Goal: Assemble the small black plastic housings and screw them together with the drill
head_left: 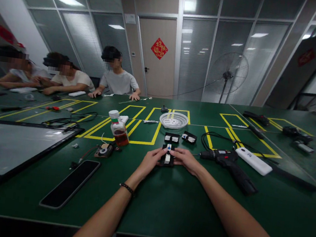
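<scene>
Both of my hands are on a small black holder with white blocks in it (167,159), which has a blue mark near its far end. My left hand (153,159) grips its left side, the thumb near the blue mark. From the right, my right hand (184,159) closes on the same holder, its thumb close to the other one. Just beyond lie two similar black holders with white pieces, one straight ahead (172,137) and one tilted to the right (189,137). The underside of the held piece is hidden.
Right of my hands lie a black power drill (230,166) and a white power bank (253,161). A white basket (173,120) stands beyond. To the left are a bottle of brown liquid (119,130), a phone (70,184) and a large flat panel (21,150). People sit across the table.
</scene>
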Demonstrator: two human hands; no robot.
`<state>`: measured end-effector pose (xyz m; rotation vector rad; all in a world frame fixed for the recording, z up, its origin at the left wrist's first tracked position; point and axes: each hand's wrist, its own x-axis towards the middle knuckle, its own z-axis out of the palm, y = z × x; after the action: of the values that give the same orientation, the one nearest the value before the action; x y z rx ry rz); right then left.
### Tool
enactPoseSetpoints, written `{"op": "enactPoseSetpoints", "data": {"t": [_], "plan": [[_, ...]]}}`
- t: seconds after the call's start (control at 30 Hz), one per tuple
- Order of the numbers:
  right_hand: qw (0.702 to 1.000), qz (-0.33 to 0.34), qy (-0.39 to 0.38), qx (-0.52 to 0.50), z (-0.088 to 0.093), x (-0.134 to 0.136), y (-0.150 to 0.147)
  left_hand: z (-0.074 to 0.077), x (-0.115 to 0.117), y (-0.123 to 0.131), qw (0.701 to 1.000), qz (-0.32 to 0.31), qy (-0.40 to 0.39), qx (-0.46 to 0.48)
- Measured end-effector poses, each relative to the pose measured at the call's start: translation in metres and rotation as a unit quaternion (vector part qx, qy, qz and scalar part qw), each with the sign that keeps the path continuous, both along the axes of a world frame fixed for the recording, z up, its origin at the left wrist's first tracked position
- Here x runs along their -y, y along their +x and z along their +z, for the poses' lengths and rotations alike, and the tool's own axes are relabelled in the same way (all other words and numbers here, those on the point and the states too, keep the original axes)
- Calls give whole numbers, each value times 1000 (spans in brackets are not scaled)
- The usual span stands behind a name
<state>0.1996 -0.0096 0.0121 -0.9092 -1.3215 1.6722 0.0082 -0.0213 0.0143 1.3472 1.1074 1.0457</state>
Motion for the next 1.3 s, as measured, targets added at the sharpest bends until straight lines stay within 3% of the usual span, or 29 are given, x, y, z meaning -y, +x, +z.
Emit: {"op": "enactPoseSetpoints", "data": {"t": [0.47,1.3], "plan": [[999,-35,7,18,0,1,-3,-2,0,0,999,-39,23,5],[999,-43,-22,-15,-6,0,-11,-3,-1,-1,1000,1,25,-6]]}}
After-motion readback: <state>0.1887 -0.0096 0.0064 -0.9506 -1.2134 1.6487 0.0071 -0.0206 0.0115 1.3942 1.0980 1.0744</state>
